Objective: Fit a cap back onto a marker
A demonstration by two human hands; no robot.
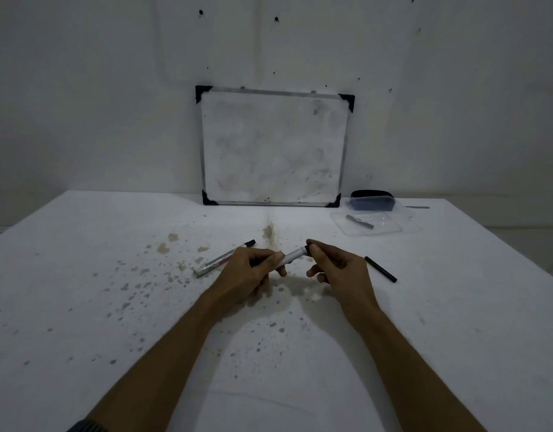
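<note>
Both hands meet over the middle of a stained white table (82, 275). My left hand (247, 269) grips the barrel of a white marker (295, 255), which points up and to the right. My right hand (337, 266) pinches the marker's black cap end between thumb and forefinger. A second marker (220, 260) with a silver printed barrel and black cap lies on the table just left of my left hand. A thin black pen (380, 269) lies to the right of my right hand.
A small whiteboard (273, 148) with black corners leans on the wall at the table's far edge, smudged. At the back right stand a clear plastic tub (373, 201) with a dark object and a clear lid (372, 224) holding a small grey piece.
</note>
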